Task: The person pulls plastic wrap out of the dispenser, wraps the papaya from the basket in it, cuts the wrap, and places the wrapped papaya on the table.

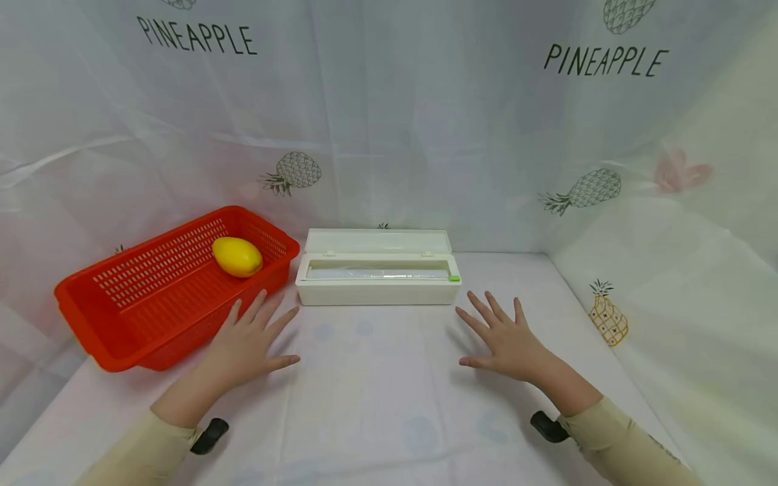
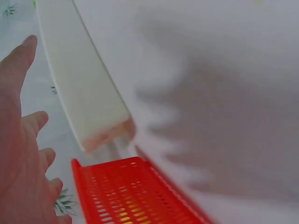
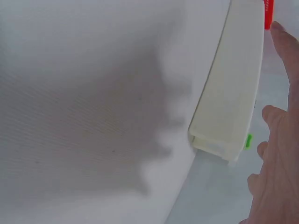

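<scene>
Both hands hover over the table with fingers spread and nothing in them. My left hand (image 1: 246,344) is near the front right side of a red plastic basket (image 1: 164,344), its fingertips overlapping the basket's side in the head view. Inside the basket lies a yellow lemon (image 1: 237,257). Between and beyond the hands stands a long white cling film dispenser box (image 1: 379,293), its lid (image 1: 377,240) raised at the back. A film roll (image 1: 377,274) shows inside, with a green slider (image 1: 454,278) at the right end. My right hand (image 1: 507,341) is just right of the box's front corner.
A white cloth covers the table (image 1: 377,405). Behind it hangs a pineapple-print curtain (image 1: 389,135), which also closes off the right side. Dark wrist devices (image 1: 209,436) sit at both sleeve cuffs.
</scene>
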A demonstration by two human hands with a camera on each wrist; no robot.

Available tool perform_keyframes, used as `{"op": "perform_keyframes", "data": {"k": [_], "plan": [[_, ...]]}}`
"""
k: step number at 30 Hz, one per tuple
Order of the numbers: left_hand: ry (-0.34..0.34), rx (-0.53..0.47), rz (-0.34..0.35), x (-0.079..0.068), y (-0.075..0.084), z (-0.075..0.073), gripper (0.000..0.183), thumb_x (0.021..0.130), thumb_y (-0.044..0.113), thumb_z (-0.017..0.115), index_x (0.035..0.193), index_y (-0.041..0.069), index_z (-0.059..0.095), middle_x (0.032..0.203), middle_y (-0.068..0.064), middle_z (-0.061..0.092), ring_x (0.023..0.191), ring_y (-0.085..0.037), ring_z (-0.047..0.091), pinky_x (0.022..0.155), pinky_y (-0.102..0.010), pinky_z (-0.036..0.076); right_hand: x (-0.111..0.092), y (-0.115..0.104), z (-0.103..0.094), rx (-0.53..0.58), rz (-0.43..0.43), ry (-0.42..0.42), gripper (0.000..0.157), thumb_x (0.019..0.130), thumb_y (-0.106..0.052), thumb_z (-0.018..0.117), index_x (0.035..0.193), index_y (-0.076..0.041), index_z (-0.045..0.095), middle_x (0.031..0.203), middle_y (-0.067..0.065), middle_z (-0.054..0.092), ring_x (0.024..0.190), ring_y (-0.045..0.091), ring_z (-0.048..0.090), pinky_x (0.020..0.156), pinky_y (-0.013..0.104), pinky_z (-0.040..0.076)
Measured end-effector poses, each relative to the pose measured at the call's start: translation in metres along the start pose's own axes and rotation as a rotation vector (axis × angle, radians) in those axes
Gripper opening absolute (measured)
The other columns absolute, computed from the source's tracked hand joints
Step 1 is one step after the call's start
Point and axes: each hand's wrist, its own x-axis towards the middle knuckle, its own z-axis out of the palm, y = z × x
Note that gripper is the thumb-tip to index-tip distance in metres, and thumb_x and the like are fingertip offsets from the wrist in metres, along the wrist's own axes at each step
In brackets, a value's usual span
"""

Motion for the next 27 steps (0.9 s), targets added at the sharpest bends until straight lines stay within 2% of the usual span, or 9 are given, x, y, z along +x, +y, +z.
{"op": "perform_keyframes", "data": {"k": [7, 11, 15, 20, 23, 27], "plan": [[0.046, 0.017, 0.044, 0.022, 0.001, -0.014, 0.092, 0.077, 0.061, 0.070, 0.151, 0.017, 0.038, 0.158, -0.017, 0.022, 0.142, -0.046, 0.014, 0.109, -0.069, 0.009, 0.011, 0.001, -0.011, 0.108, -0.008, 0.009, 0.092, 0.083, -0.065, 0.062, 0.155, -0.020, 0.028, 0.162, 0.011, 0.013, 0.145, 0.042, 0.010, 0.104, 0.074, 0.005], [0.037, 0.012, 0.050, 0.038, 0.001, -0.022, 0.090, 0.080, 0.063, 0.066, 0.152, 0.017, 0.036, 0.157, -0.019, 0.023, 0.143, -0.046, 0.013, 0.110, -0.067, 0.008, 0.021, 0.003, -0.020, 0.226, -0.020, 0.017, 0.091, 0.085, -0.062, 0.063, 0.155, -0.019, 0.025, 0.162, 0.010, 0.012, 0.145, 0.041, 0.009, 0.106, 0.072, 0.005], [0.015, 0.016, 0.068, 0.055, -0.001, -0.029, 0.088, 0.083, 0.063, 0.063, 0.152, 0.016, 0.035, 0.156, -0.020, 0.027, 0.142, -0.044, 0.019, 0.111, -0.064, 0.014, 0.034, 0.007, -0.031, 0.336, -0.036, 0.015, 0.087, 0.087, -0.059, 0.062, 0.155, -0.019, 0.026, 0.161, 0.009, 0.015, 0.146, 0.039, 0.010, 0.108, 0.069, 0.008], [0.006, -0.063, 0.102, 0.077, -0.003, -0.035, 0.084, 0.086, 0.057, 0.064, 0.150, 0.011, 0.037, 0.150, -0.020, 0.037, 0.136, -0.041, 0.033, 0.109, -0.060, 0.027, 0.054, 0.011, -0.041, 0.427, -0.033, -0.009, 0.080, 0.088, -0.053, 0.065, 0.152, -0.017, 0.033, 0.157, 0.012, 0.027, 0.144, 0.038, 0.019, 0.108, 0.065, 0.019], [-0.009, -0.136, 0.092, 0.088, -0.003, -0.037, 0.081, 0.086, 0.052, 0.066, 0.149, 0.010, 0.038, 0.149, -0.020, 0.040, 0.133, -0.040, 0.038, 0.108, -0.059, 0.030, 0.065, 0.013, -0.046, 0.502, -0.022, -0.033, 0.076, 0.088, -0.048, 0.067, 0.150, -0.013, 0.039, 0.155, 0.013, 0.031, 0.142, 0.038, 0.024, 0.107, 0.065, 0.024], [-0.040, -0.183, 0.074, 0.101, -0.002, -0.039, 0.076, 0.087, 0.050, 0.065, 0.148, 0.012, 0.040, 0.147, -0.018, 0.042, 0.132, -0.038, 0.041, 0.105, -0.058, 0.035, 0.083, 0.017, -0.048, 0.611, -0.021, -0.058, 0.069, 0.088, -0.043, 0.069, 0.144, -0.011, 0.046, 0.150, 0.011, 0.038, 0.140, 0.034, 0.029, 0.108, 0.060, 0.027]]}}
